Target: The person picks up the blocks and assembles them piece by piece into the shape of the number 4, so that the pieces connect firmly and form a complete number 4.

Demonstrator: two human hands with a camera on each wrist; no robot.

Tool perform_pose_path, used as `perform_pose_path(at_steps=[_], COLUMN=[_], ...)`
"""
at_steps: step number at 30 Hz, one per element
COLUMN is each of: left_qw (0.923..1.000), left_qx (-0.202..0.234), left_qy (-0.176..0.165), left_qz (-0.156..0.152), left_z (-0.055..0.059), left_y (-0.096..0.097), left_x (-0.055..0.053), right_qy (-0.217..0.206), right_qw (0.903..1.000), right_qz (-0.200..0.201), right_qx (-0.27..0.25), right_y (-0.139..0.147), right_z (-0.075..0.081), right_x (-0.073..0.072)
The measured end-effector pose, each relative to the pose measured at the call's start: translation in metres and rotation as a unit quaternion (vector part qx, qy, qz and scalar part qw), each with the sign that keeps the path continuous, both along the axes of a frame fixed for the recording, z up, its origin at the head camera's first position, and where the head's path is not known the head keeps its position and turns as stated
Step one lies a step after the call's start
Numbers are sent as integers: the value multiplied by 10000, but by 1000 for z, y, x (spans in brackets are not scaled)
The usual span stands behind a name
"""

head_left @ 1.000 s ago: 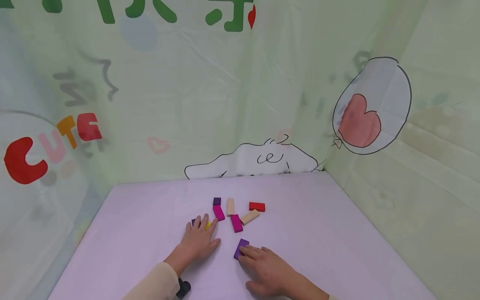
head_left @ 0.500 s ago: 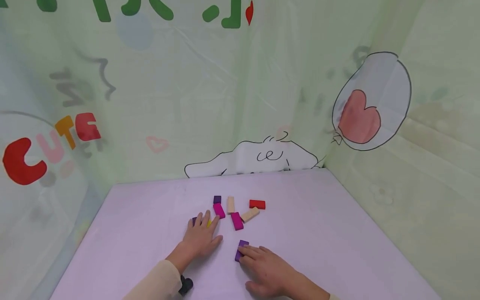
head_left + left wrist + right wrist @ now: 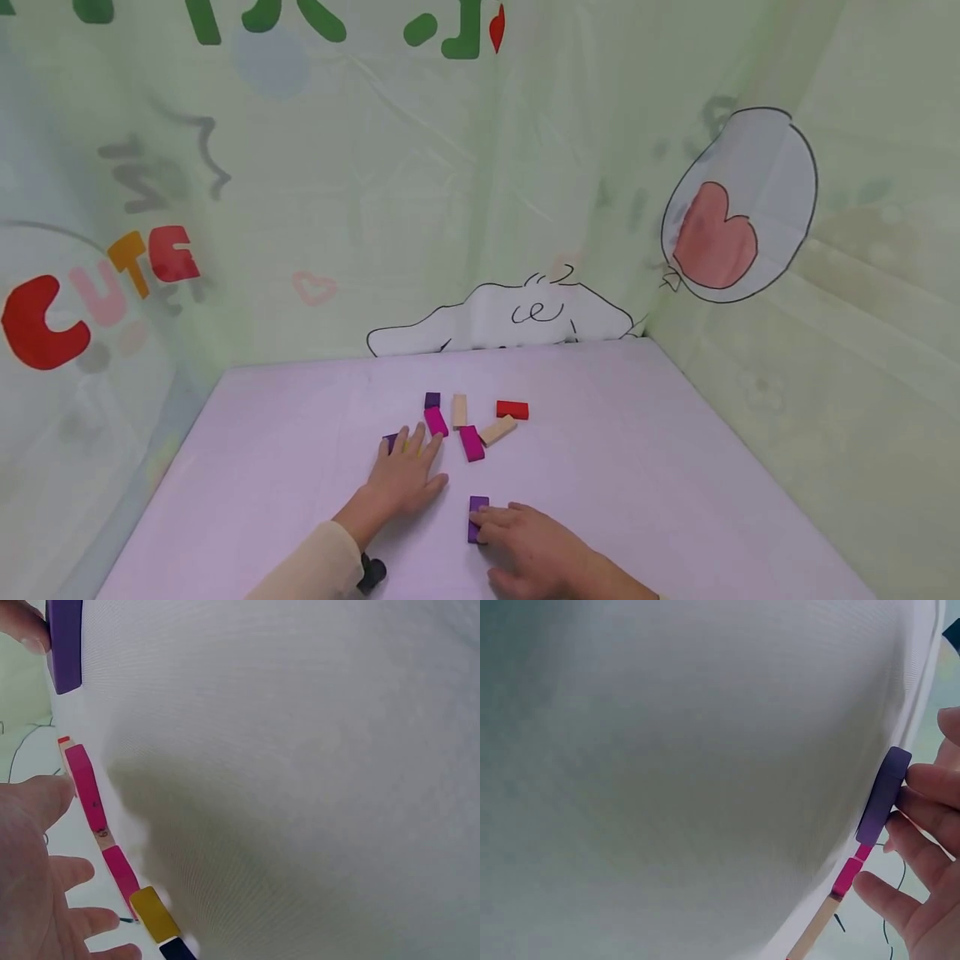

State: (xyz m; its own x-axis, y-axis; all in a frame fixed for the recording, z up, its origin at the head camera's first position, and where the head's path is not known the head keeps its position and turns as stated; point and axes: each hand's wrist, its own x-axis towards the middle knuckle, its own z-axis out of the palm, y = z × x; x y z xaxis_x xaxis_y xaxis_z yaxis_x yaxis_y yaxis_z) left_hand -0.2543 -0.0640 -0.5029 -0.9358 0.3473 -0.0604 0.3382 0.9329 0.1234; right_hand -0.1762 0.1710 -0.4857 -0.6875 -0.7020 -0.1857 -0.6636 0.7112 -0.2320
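A purple block (image 3: 477,505) lies flat near the front middle of the table. My right hand (image 3: 536,546) touches it with its fingertips from the right; in the right wrist view these fingers (image 3: 926,851) are extended against the block's side, thumb apart. Farther left, my left hand (image 3: 405,477) spreads its fingers over a yellow block (image 3: 155,913) and a dark purple block (image 3: 389,442), which it partly hides in the head view. The left wrist view has that hand's fingers apart, with nothing gripped.
Beyond the hands lie two magenta blocks (image 3: 472,443), two plain wooden blocks (image 3: 498,431), a red block (image 3: 512,410) and a small dark purple block (image 3: 432,400). A printed curtain (image 3: 420,208) stands behind the table (image 3: 637,467).
My right hand has drawn the purple block towards me and turned it from slanted to nearly straight. My left hand stays almost in place, its fingers covering more of the yellow block.
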Motion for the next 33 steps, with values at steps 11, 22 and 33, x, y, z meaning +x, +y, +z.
perform_pose_path(at_steps=[11, 22, 33], left_qw=[9997, 9991, 9963], left_qx=[-176, 50, -9], left_qy=[63, -92, -117], left_qz=[-139, -415, -846], left_z=[0, 2, 1], left_y=[3, 11, 22], left_x=[-5, -7, -3], right_qy=[23, 57, 128], right_qw=[10000, 9997, 9986], right_qz=[-16, 187, 457], right_qx=[-13, -166, -221], right_y=[0, 2, -2], right_z=[4, 3, 1], right_x=[2, 0, 4])
